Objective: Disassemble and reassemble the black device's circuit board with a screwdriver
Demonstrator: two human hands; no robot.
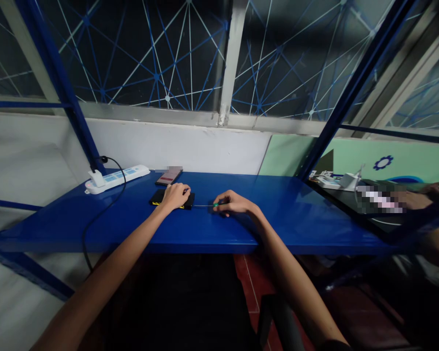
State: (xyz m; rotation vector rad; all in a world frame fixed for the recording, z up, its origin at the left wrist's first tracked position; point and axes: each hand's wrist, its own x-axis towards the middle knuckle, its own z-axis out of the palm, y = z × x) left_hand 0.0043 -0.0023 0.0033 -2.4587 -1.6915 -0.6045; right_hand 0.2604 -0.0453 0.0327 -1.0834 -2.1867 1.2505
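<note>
A flat black box with yellow parts along its near side (156, 198), probably a router, lies on the blue table. My left hand (176, 196) presses over its top with the fingers bent around it, covering its middle. In my right hand (233, 202) is a screwdriver (215, 206) with a greenish handle, mostly hidden by the curled fingers. Its thin shaft points left, level with the tabletop, and the tip meets or nearly meets the right end of the box; contact is hard to make out.
A phone (169, 176) lies behind the box. At the back left sits a white power strip (119, 179) with a plug and a black cable (98, 216) hanging over the front edge. Blue frame posts (82, 122) rise either side. Another person's hand (411, 197) is at the far right.
</note>
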